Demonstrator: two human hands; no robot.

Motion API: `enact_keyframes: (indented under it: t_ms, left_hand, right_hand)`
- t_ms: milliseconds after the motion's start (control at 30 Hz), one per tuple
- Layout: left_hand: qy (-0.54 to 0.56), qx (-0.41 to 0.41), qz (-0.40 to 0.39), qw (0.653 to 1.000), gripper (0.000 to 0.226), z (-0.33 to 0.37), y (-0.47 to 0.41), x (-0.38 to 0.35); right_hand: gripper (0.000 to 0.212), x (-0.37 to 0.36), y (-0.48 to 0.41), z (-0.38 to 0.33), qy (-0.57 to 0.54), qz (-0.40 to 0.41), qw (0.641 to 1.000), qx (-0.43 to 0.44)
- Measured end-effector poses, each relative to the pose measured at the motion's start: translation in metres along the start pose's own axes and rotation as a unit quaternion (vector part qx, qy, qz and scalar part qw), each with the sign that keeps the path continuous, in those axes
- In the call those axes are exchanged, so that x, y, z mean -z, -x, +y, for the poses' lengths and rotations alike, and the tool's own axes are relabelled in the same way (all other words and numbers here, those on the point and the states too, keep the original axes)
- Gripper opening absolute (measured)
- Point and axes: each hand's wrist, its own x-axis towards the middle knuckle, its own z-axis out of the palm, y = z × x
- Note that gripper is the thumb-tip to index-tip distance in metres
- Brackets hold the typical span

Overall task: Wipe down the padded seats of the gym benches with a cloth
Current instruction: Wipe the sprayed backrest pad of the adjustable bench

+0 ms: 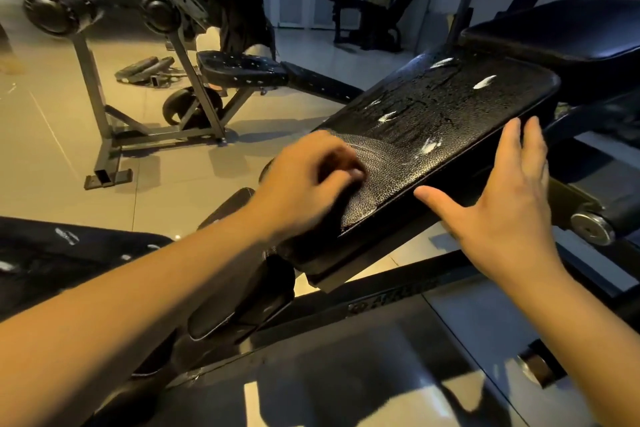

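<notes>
A black padded seat (450,107) tilts up in the middle of the view, wet and dotted with white foam blobs (430,146). My left hand (308,180) lies blurred on the seat's near-left corner. Its fingers curl on what looks like a dark textured cloth (370,180) lying over that corner. My right hand (502,204) rests against the seat's near edge with fingers straight and thumb spread, holding nothing. The adjoining back pad (568,35) rises at the right.
Another bench with a foam-spotted seat (242,71) and roller pads (59,10) stands at the back left on the tiled floor (52,135). A dark pad (69,246) sits at the near left. The bench frame (398,298) and a chrome bolt (592,229) lie below the seat.
</notes>
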Motion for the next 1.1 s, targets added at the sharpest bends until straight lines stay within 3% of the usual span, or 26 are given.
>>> enact_keyframes:
  t_ms: [67,133,200,233,300,367,433,467,533,600,633,700,800,867,933,1033,1100]
  left_hand:
    - [-0.017,-0.065,-0.016,0.998,0.021,0.003,-0.002,-0.008]
    - [-0.023,0.08,0.057,0.995,0.022,-0.029,-0.01,-0.003]
    - [-0.069,0.254,0.098,0.96,0.024,-0.063,-0.012,0.008]
    - [-0.086,0.282,0.099,0.95,0.023,-0.068,-0.01,0.01]
    - [-0.075,0.214,0.082,0.971,0.02,-0.05,-0.008,0.005]
    - [-0.025,0.049,0.04,0.998,0.017,-0.012,-0.005,-0.002]
    - [-0.024,-0.078,-0.018,0.997,0.019,0.012,-0.001,-0.01]
    - [-0.033,-0.086,-0.011,0.996,0.019,0.009,-0.001,-0.012]
    - [-0.023,0.051,0.063,0.996,0.014,-0.021,-0.005,-0.008]
    - [-0.065,0.24,0.104,0.963,0.018,-0.054,-0.004,0.004]
    - [-0.098,0.286,0.102,0.948,0.022,-0.06,-0.001,0.008]
    - [-0.105,0.241,0.082,0.961,0.022,-0.045,0.001,0.006]
    - [-0.012,0.011,0.011,1.0,0.017,0.016,0.007,-0.006]
    - [-0.01,-0.06,0.001,0.998,0.017,0.028,0.011,-0.012]
    - [-0.022,0.04,0.061,0.997,0.012,-0.001,0.01,-0.008]
    - [-0.091,0.271,0.098,0.953,0.021,-0.06,0.011,0.009]
    - [-0.099,0.269,0.097,0.953,0.022,-0.054,0.015,0.008]
  right_hand:
    - [0.125,0.001,-0.001,0.0,0.003,-0.001,1.0,-0.001]
    - [0.125,0.001,0.0,-0.001,0.001,-0.003,1.0,0.0]
    - [0.125,0.001,0.001,-0.001,0.003,-0.003,1.0,-0.001]
    - [0.125,0.0,0.002,0.0,0.003,-0.003,1.0,0.0]
    - [0.125,0.0,0.001,0.0,-0.001,-0.002,1.0,0.0]
    - [0.125,0.0,0.001,0.0,-0.001,-0.004,1.0,0.002]
    - [0.125,-0.001,0.001,0.002,-0.001,-0.004,1.0,0.003]
    - [0.124,0.0,0.001,0.002,0.0,-0.005,1.0,0.005]
    - [0.124,0.0,0.001,0.002,0.002,-0.007,1.0,0.007]
    - [0.124,0.001,0.001,0.001,0.002,-0.005,1.0,0.004]
    - [0.124,0.0,0.002,0.0,0.001,-0.005,1.0,0.003]
    - [0.125,0.0,0.002,0.0,-0.001,-0.002,1.0,0.001]
    - [0.125,-0.001,0.002,0.0,0.003,-0.003,1.0,0.0]
    - [0.125,0.0,0.001,0.002,0.008,-0.005,1.0,0.002]
    - [0.124,0.001,0.001,0.002,0.006,-0.008,1.0,0.004]
    - [0.123,0.001,0.002,0.003,0.006,-0.005,1.0,0.004]
    - [0.123,-0.001,0.002,0.002,0.005,-0.002,1.0,0.004]
